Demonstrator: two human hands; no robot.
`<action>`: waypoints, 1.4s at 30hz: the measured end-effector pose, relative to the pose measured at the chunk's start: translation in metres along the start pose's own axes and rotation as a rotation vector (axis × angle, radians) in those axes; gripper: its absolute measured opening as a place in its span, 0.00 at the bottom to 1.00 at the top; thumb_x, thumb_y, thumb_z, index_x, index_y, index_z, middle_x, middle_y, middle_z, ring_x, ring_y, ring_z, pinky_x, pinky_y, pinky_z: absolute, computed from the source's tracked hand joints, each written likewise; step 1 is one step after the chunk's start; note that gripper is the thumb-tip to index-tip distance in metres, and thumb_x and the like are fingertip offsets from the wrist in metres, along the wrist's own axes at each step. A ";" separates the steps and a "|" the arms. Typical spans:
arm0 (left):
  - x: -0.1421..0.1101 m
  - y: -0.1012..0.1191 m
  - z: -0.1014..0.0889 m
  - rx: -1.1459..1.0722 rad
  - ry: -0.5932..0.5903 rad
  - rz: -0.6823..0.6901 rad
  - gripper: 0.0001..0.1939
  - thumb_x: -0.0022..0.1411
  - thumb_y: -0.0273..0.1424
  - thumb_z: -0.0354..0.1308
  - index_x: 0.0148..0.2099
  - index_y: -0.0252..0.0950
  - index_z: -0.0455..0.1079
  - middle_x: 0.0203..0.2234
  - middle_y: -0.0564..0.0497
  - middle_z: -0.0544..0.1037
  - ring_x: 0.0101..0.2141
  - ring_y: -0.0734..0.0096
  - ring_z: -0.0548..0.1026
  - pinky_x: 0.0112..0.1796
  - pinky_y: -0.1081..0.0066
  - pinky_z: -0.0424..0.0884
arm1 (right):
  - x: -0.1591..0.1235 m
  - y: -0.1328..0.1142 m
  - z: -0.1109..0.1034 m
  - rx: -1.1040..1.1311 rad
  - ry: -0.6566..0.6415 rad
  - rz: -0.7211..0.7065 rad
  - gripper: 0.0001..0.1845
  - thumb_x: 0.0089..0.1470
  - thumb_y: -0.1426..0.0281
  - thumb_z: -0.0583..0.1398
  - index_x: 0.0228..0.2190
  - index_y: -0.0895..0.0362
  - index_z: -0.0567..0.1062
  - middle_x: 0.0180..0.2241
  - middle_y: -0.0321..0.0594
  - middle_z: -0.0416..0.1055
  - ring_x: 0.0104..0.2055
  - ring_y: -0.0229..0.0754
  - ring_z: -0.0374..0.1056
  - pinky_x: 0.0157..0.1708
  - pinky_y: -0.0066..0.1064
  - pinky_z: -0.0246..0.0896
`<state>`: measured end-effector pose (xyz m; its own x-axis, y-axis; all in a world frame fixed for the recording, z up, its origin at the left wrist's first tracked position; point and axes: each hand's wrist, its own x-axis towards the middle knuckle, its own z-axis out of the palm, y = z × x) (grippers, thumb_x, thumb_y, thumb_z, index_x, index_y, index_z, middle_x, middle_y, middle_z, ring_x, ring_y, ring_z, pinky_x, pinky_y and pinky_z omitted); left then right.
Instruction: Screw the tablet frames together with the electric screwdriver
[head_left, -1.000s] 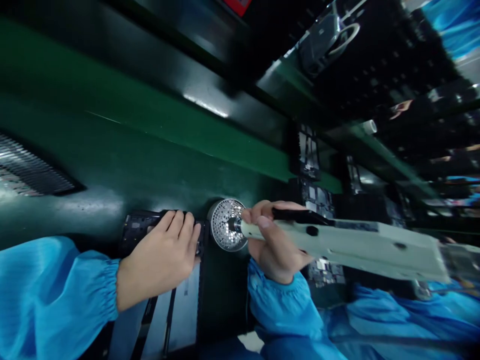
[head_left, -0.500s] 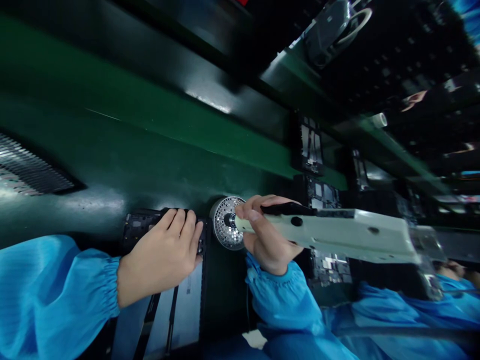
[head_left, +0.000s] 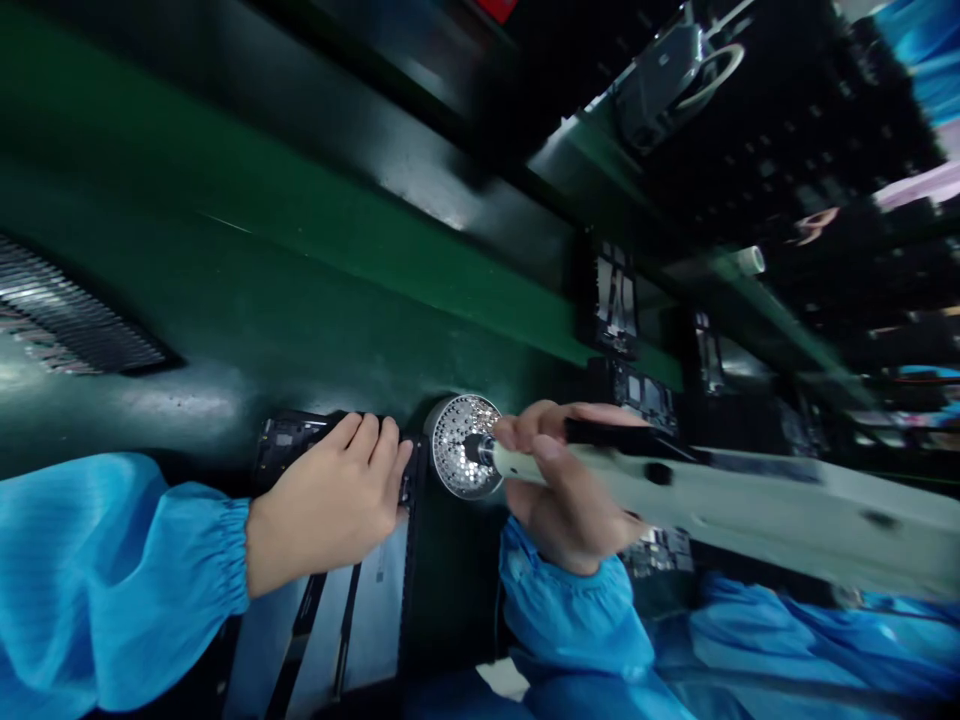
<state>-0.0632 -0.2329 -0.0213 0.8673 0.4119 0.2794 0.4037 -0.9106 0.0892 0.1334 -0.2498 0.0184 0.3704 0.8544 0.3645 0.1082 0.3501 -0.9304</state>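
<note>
My left hand (head_left: pixel 337 508) is curled over the upper end of an opened, tablet-like device (head_left: pixel 382 600), its fingers close together and gripping it. Flat grey battery cells and dark strips show inside the black frame; part of the circuit board is under the hand. My right hand (head_left: pixel 566 490) is closed round a pale green electric screwdriver (head_left: pixel 720 495) with a black lever. The driver tip is over a round metal screw dish (head_left: pixel 457 465) with a perforated top; whether the tip touches it I cannot tell.
A stack of thin dark plates (head_left: pixel 82 320) lies at the left on the green bench (head_left: pixel 285 330). More opened devices (head_left: pixel 616 300) stand to the right. A grey box with a cable (head_left: pixel 664 75) is at the upper right. Other people in blue sleeves (head_left: pixel 780 630) sit at the right.
The screwdriver's rear end has swung downward and towards me, and my right hand has shifted slightly right. My left hand stays on the device. The view has moved slightly.
</note>
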 end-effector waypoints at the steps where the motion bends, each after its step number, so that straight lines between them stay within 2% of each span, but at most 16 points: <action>1: 0.000 -0.002 -0.001 -0.011 -0.019 0.006 0.24 0.71 0.37 0.53 0.57 0.20 0.73 0.50 0.27 0.78 0.47 0.41 0.79 0.46 0.52 0.74 | -0.001 -0.007 0.002 -0.007 -0.004 -0.002 0.16 0.46 0.77 0.65 0.37 0.49 0.79 0.22 0.29 0.64 0.24 0.37 0.64 0.23 0.32 0.62; 5: -0.001 -0.006 -0.009 -0.020 -0.087 -0.027 0.24 0.71 0.38 0.54 0.60 0.25 0.71 0.51 0.29 0.77 0.46 0.41 0.79 0.42 0.51 0.74 | -0.010 -0.029 0.014 -0.054 -0.100 0.005 0.19 0.48 0.81 0.63 0.40 0.49 0.79 0.25 0.31 0.67 0.26 0.38 0.65 0.24 0.35 0.65; 8: -0.002 -0.005 -0.012 0.019 -0.095 -0.060 0.25 0.71 0.39 0.54 0.61 0.25 0.70 0.49 0.28 0.78 0.45 0.39 0.78 0.40 0.52 0.73 | -0.018 -0.031 0.023 -0.071 -0.245 -0.013 0.22 0.49 0.83 0.62 0.43 0.50 0.77 0.26 0.32 0.67 0.27 0.39 0.68 0.25 0.37 0.68; 10: -0.002 -0.004 -0.011 0.036 -0.095 -0.059 0.25 0.71 0.38 0.53 0.61 0.24 0.70 0.48 0.28 0.78 0.44 0.40 0.78 0.40 0.53 0.72 | -0.021 -0.027 0.028 -0.095 -0.289 -0.039 0.22 0.49 0.84 0.61 0.43 0.51 0.76 0.26 0.31 0.66 0.26 0.38 0.66 0.24 0.35 0.67; 15: 0.000 -0.002 -0.009 0.034 -0.102 -0.052 0.25 0.70 0.38 0.55 0.60 0.23 0.70 0.47 0.28 0.78 0.43 0.40 0.78 0.38 0.54 0.70 | -0.022 -0.021 0.033 -0.124 -0.263 -0.051 0.18 0.50 0.82 0.61 0.40 0.50 0.75 0.25 0.30 0.62 0.25 0.36 0.63 0.22 0.32 0.63; 21: 0.003 -0.003 -0.014 0.028 -0.138 -0.041 0.22 0.72 0.34 0.49 0.59 0.22 0.70 0.45 0.28 0.78 0.41 0.40 0.78 0.36 0.53 0.71 | -0.025 -0.018 0.026 -0.083 -0.302 0.009 0.21 0.51 0.83 0.61 0.43 0.50 0.76 0.26 0.32 0.66 0.27 0.40 0.68 0.26 0.38 0.68; 29: 0.007 -0.002 -0.019 0.005 -0.205 -0.054 0.20 0.72 0.29 0.46 0.57 0.24 0.71 0.45 0.30 0.78 0.42 0.43 0.78 0.37 0.55 0.69 | -0.026 -0.016 0.025 -0.045 -0.325 0.015 0.19 0.50 0.84 0.62 0.40 0.51 0.77 0.27 0.32 0.67 0.27 0.39 0.68 0.25 0.38 0.68; 34: 0.008 -0.002 -0.017 -0.010 -0.223 -0.067 0.20 0.72 0.33 0.50 0.58 0.25 0.70 0.44 0.30 0.78 0.42 0.43 0.78 0.37 0.56 0.69 | -0.029 -0.009 0.024 -0.042 -0.334 -0.003 0.16 0.52 0.82 0.62 0.39 0.51 0.76 0.27 0.33 0.68 0.26 0.39 0.68 0.26 0.38 0.69; 38: 0.002 0.000 -0.013 0.049 -0.171 -0.073 0.24 0.71 0.36 0.52 0.61 0.24 0.69 0.49 0.27 0.77 0.45 0.39 0.79 0.40 0.52 0.71 | -0.033 -0.003 0.024 -0.086 -0.299 -0.039 0.16 0.52 0.80 0.63 0.41 0.50 0.75 0.28 0.32 0.69 0.28 0.40 0.68 0.28 0.38 0.68; 40: -0.007 0.008 -0.016 0.089 -0.079 -0.065 0.23 0.70 0.34 0.55 0.59 0.22 0.72 0.52 0.26 0.76 0.49 0.36 0.78 0.46 0.46 0.69 | -0.033 0.001 0.025 -0.072 -0.287 -0.062 0.18 0.52 0.80 0.63 0.43 0.49 0.75 0.27 0.31 0.68 0.28 0.39 0.67 0.27 0.36 0.67; 42: -0.021 0.022 -0.022 0.065 0.028 -0.013 0.20 0.68 0.34 0.56 0.54 0.22 0.76 0.52 0.28 0.77 0.51 0.36 0.76 0.52 0.43 0.66 | -0.032 0.006 0.026 -0.033 -0.266 -0.078 0.16 0.52 0.79 0.63 0.41 0.50 0.75 0.26 0.30 0.67 0.27 0.38 0.66 0.27 0.35 0.65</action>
<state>-0.0787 -0.2626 -0.0043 0.8538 0.4214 0.3056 0.4335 -0.9006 0.0308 0.0977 -0.2653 0.0021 0.1051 0.8977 0.4278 0.1583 0.4096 -0.8984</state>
